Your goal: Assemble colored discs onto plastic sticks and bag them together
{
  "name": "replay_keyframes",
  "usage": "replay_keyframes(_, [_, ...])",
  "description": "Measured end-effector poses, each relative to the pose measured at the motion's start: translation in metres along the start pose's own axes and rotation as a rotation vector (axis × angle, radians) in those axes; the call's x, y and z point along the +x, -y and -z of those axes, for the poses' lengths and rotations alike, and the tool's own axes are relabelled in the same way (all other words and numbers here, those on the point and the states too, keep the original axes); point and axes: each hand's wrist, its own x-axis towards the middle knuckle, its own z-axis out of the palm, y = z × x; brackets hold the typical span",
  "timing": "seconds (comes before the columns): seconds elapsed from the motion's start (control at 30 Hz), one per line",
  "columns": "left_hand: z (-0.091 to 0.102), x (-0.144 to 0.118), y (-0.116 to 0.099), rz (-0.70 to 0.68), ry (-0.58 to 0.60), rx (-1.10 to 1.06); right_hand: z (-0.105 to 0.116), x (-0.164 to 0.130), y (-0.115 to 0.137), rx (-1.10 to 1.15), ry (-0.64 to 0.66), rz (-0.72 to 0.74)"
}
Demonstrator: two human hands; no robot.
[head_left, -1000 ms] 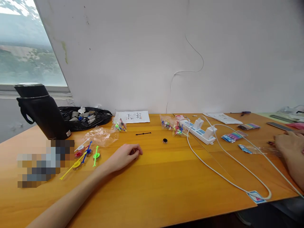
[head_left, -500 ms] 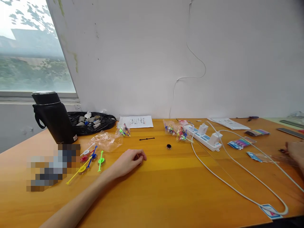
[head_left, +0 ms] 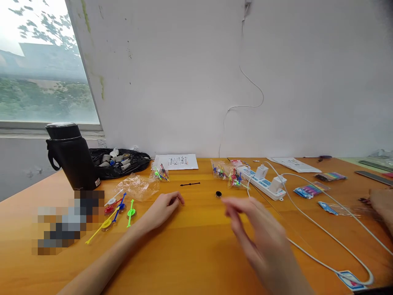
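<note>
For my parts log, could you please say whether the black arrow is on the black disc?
Off: the black arrow lies on the table, with a gap between it and the black disc.

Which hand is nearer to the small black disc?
Right. The right hand is close to the black disc, on its near right side; the left hand lies farther, to its left.

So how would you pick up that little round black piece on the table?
Probably by its round rim, pinching opposite edges. The little round black piece is squat and stands apart from the black arrow, so its edges look free. I'd come from the near right side, slightly from above: the right hand is there, with its fingers pointing roughly that way.
</note>
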Motion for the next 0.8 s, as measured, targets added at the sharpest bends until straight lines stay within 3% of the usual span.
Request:
replay_keyframes(0.13, [-0.001,0.0,0.002,0.019,-0.042,-0.021,-0.036,0.05,-0.066,-0.539,0.275,-0.056])
replay_keyframes(0.23, [-0.002,0.0,0.002,-0.017,-0.09,-0.04,-0.044,0.069,-0.106,-0.663,0.386,-0.08])
replay_keyframes(0.3, [-0.004,0.0,0.002,-0.036,-0.099,-0.114,-0.048,0.081,-0.118,-0.667,0.481,-0.107])
replay_keyframes(0.43, [-0.016,0.0,-0.001,0.143,-0.014,-0.642,-0.067,0.101,-0.11,-0.587,0.506,-0.123])
replay_keyframes(0.53, [-0.026,0.0,-0.008,0.267,-0.019,-1.033,-0.09,0.105,-0.091,-0.367,0.502,0.013])
replay_keyframes(0.7, [-0.027,0.002,-0.005,0.237,-0.08,-1.082,-0.115,0.103,-0.074,-0.048,0.579,0.217])
replay_keyframes(0.8, [-0.022,0.005,0.005,0.225,-0.16,-1.053,-0.119,0.106,-0.089,-0.089,0.441,0.177])
